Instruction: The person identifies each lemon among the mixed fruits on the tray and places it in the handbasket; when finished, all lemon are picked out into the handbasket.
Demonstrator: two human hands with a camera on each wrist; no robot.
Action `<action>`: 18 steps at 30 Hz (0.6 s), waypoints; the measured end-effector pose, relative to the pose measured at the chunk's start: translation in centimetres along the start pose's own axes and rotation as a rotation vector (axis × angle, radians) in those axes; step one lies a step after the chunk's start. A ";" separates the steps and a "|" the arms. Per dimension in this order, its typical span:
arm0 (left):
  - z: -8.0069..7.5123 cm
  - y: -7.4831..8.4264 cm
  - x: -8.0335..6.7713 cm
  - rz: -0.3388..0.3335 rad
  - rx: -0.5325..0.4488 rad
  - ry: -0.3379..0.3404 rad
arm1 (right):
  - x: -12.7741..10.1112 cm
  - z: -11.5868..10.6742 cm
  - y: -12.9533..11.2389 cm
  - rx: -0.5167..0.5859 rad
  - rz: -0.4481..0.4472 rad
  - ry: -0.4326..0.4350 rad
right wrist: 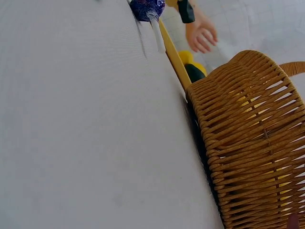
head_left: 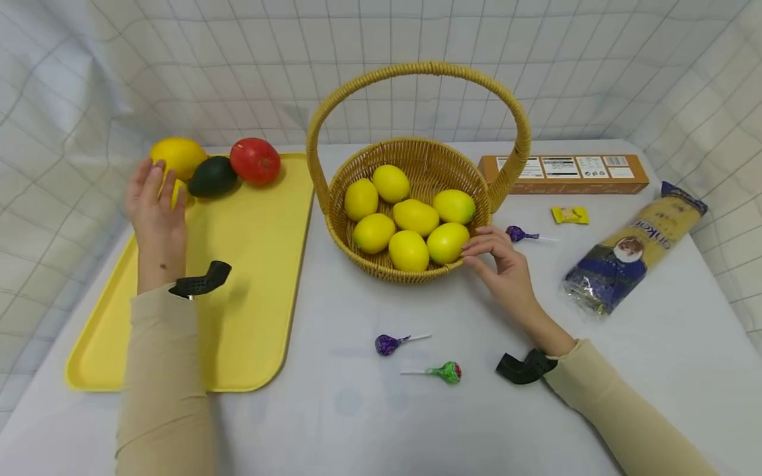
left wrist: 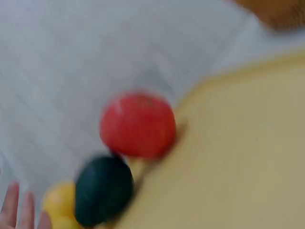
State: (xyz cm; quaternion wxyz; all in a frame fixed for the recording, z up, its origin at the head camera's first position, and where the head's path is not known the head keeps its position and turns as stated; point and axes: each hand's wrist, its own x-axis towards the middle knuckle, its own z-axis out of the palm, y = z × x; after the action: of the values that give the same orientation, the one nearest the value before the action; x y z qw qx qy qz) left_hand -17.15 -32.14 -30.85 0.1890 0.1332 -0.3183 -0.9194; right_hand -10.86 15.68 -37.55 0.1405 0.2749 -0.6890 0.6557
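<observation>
My left hand (head_left: 159,218) is over the far left of the yellow tray (head_left: 256,277), fingers apart and loosely extended. Just beside its fingers is a small yellow fruit (head_left: 180,190), partly hidden. A larger yellow fruit (head_left: 178,156), a dark green avocado (head_left: 213,177) and a red round fruit (left wrist: 138,125) lie by it at the tray's back edge. My right hand (head_left: 506,271) pinches the right front rim of the wicker basket (head_left: 387,272), fingers over it. Several lemons (head_left: 415,217) lie in the basket. One fingertip shows against the basket's outside in the right wrist view.
A purple lollipop (head_left: 388,344) and a green lollipop (head_left: 449,372) lie in front of the basket. To its right are another purple lollipop (head_left: 516,233), a yellow wrapped candy (head_left: 570,215), a long orange box (head_left: 571,188) and a pasta bag (head_left: 631,248).
</observation>
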 end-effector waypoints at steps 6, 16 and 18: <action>-3.1 0.0 3.2 0.137 0.325 0.393 | -0.4 0.2 0.0 0.007 0.001 -0.004; -3.1 0.1 6.0 0.017 0.628 0.452 | -1.0 -0.1 1.7 0.018 -0.026 0.006; -3.4 0.2 6.2 0.003 0.601 0.457 | -0.9 -0.2 1.7 0.007 -0.025 0.007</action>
State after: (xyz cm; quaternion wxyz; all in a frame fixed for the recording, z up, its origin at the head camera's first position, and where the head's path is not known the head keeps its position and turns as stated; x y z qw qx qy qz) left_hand -21.38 -36.76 -34.04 0.2088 0.3840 -0.5238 -0.7311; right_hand -11.12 16.03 -39.45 0.1501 0.2816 -0.6828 0.6572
